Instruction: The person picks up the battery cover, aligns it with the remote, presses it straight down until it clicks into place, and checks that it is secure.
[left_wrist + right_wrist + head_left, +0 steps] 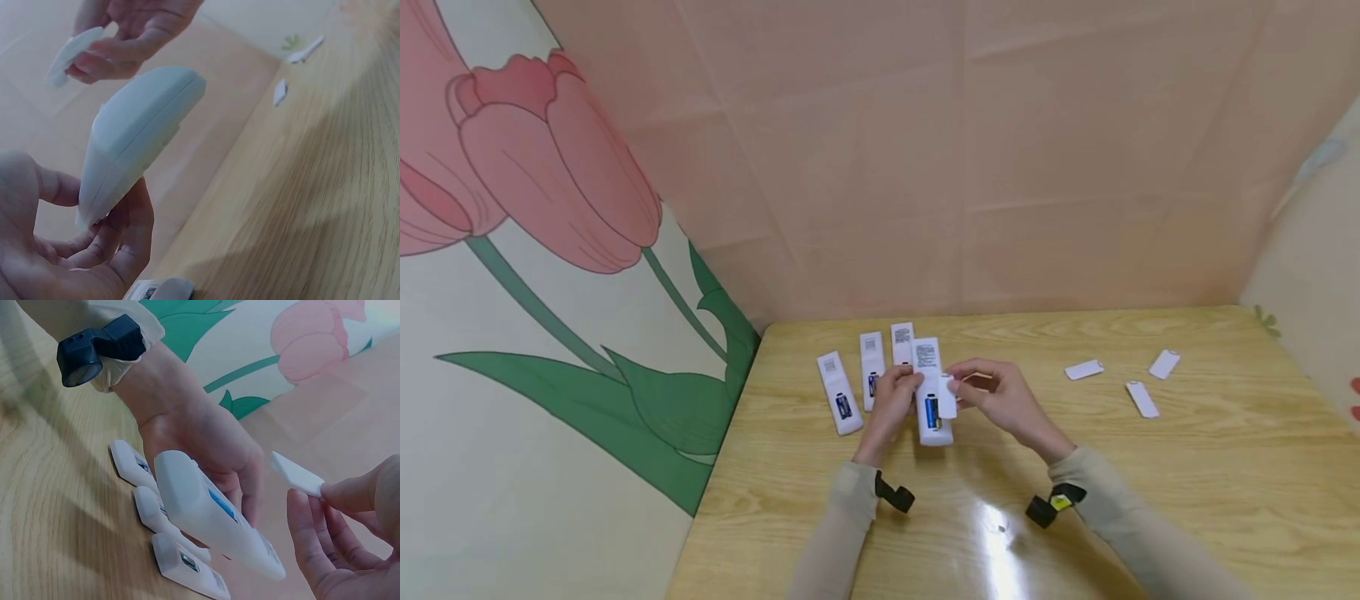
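Note:
My left hand (891, 404) grips a white remote control (928, 363) by its side, back face up. Its battery bay lies uncovered, with blue batteries (933, 412) inside. Between thumb and fingers, my right hand (1003, 398) pinches a white battery cover (948, 397). In the right wrist view that cover (298, 475) is held apart from the remote (200, 512). The left wrist view shows the remote (134, 125) raised off the table, with the cover (75, 55) beyond it.
Left of my hands, three more white remotes lie face down on the wooden table (1150, 492), among them the leftmost remote (839, 392). Three loose covers, including one upright-lying cover (1142, 399), rest at the right. A pink cloth wall (962, 167) stands behind.

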Available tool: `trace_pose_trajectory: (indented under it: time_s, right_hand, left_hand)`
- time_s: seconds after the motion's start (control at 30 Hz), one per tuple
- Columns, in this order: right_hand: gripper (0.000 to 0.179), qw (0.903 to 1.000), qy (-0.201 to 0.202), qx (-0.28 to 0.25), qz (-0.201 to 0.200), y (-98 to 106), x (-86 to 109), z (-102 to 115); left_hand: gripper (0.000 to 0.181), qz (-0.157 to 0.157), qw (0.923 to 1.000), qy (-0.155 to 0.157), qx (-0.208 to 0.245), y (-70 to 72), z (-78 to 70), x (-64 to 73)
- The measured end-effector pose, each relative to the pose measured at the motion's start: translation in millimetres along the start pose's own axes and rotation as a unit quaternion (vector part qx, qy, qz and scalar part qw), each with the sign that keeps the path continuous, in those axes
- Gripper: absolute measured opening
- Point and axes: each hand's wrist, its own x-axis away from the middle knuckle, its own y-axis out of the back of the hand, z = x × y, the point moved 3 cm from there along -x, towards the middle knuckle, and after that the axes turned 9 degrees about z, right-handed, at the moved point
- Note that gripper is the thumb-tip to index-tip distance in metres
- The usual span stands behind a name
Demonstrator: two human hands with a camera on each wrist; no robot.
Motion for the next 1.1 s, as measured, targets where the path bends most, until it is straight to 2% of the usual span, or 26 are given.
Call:
trace_pose_trajectory:
  time_s: [0.2,0.5,0.73,1.1]
  right_hand:
    - [0.022,1.0,0.0,0.005,-0.006,-5,-0.1,-7]
    - [0.022,1.0,0.006,0.001,0.003,-10,0.5,-12]
    - [0.02,1.0,0.0,0.003,-0.003,-12,1.5,-17]
    - [0.02,0.9998,-0.005,0.016,-0.009,-15,0.7,-21]
  left_hand:
    - [0.038,0.006,0.9999,-0.001,0.009,-3.7,1.0,0.5]
    - [0.036,-0.002,0.9998,-0.001,0.018,-7.3,-1.7,2.5]
    - [0.044,0.014,0.9998,0.005,0.014,-10.3,-2.6,1.9]
    - [0.044,0.012,0.9999,0.002,0.007,-11.4,-6.8,2.4]
